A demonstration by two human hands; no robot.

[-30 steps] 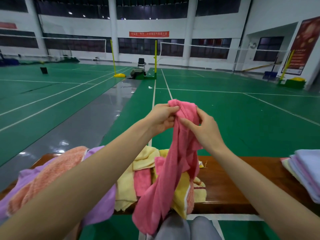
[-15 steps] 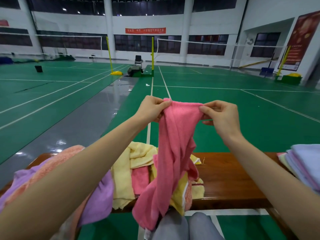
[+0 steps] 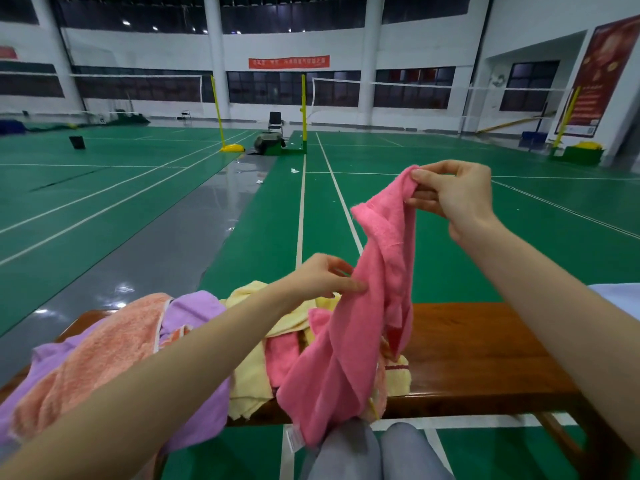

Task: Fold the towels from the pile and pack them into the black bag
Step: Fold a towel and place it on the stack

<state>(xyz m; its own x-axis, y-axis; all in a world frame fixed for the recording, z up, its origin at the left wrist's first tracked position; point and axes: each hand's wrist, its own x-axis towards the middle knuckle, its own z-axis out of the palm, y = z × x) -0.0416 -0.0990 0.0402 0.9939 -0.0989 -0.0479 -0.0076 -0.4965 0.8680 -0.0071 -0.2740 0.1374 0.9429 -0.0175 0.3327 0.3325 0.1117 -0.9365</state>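
A pink towel (image 3: 349, 348) hangs twisted in front of me, its lower end draped over my knees. My right hand (image 3: 453, 194) pinches its top corner, raised high on the right. My left hand (image 3: 322, 277) is lower, fingertips touching the towel's left edge at mid-height; I cannot tell whether it grips. Behind the towel, a loose pile of towels (image 3: 145, 344) in peach, purple, yellow and pink lies on the left half of a wooden bench (image 3: 485, 355). No black bag is in view.
A sliver of folded pale towels (image 3: 620, 296) shows at the bench's right edge. My knees (image 3: 374, 452) are at the bottom. Beyond the bench lies a green sports court with white lines, yellow net posts (image 3: 303, 112) and a chair (image 3: 275, 121).
My right hand carried the towel's top corner up and to the right. My left hand let go of the top edge and dropped down to the towel's left side.
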